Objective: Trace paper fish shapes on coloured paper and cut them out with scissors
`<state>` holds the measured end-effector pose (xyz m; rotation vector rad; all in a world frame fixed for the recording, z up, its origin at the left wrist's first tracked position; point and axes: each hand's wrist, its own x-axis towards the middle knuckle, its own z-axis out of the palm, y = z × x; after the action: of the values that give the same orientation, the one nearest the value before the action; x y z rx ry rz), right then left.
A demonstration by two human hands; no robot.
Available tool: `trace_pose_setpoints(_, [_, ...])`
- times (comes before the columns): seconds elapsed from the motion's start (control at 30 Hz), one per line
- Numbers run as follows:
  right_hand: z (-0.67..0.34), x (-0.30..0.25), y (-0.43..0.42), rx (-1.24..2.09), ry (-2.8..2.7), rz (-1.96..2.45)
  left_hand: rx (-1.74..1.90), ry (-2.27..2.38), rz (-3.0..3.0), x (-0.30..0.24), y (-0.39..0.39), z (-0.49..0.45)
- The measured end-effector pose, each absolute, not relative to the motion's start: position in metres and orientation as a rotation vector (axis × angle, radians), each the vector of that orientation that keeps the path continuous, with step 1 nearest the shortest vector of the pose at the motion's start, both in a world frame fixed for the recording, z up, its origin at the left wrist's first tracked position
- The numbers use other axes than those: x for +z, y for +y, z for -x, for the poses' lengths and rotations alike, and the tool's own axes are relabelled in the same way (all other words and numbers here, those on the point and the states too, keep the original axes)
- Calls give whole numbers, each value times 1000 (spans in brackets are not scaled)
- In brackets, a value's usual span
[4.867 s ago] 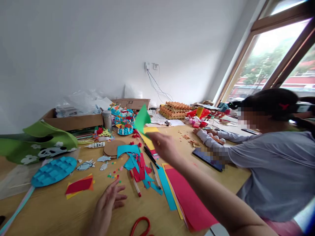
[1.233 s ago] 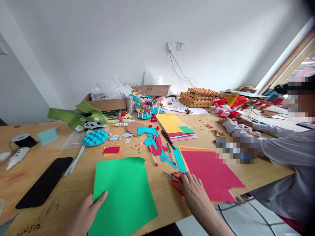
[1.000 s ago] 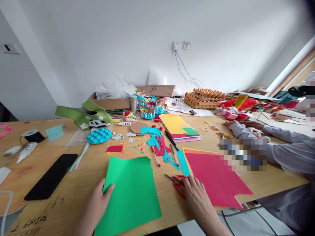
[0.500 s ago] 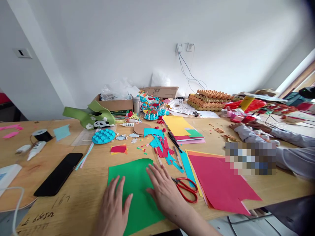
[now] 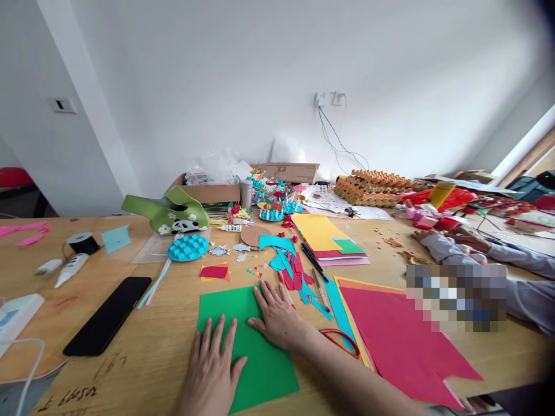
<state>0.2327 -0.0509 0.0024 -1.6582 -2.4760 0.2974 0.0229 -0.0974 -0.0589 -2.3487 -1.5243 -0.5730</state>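
A sheet of green paper (image 5: 264, 372) lies flat on the table in front of me. My left hand (image 5: 215, 361) rests on its left part, fingers spread. My right hand (image 5: 275, 316) lies flat over its upper right edge, fingers stretched out. Red-handled scissors (image 5: 347, 338) are beside the sheet, partly hidden under my right forearm. Blue and red paper scraps (image 5: 295, 268) lie just beyond my right hand, along with a thin pen (image 5: 321, 289). To the right is a stack of coloured paper with a red sheet (image 5: 399, 335) on top.
A black phone (image 5: 108, 315) lies at the left. Behind are a woven blue disc (image 5: 188, 247), a green panda-decorated felt piece (image 5: 173, 211), a yellow sheet (image 5: 316, 231) and egg trays (image 5: 373, 188). At the right, another person's sleeves (image 5: 451, 248) rest on the table.
My right hand has slid forward and left to the upper edge of the green paper, and its forearm now covers part of the scissors. The left hand lies flatter on the sheet.
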Motion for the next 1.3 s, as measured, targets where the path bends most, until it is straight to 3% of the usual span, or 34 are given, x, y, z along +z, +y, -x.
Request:
trace_pose_setpoints(0.3, [-233,-1,-49,352,-2449,1692,-305,-1680,2471,-47,-97,-29])
trace_pose_setpoints(0.63, [-233,-4,-47,303,-2463,1696,229,-1832,2719,32,-88,-37])
trace_pose_setpoints(0.8, [-234,-8,-46,277,-2469,1671,125,-1711,2888,51,-54,-46])
trace_pose_setpoints(0.97, [-235,-7,-46,319,-2443,1692,-154,-1531,3032,37,-22,-59])
trace_pose_setpoints(1.3, [-242,52,19,515,-2550,1707,-295,-1544,2978,13,-18,-57])
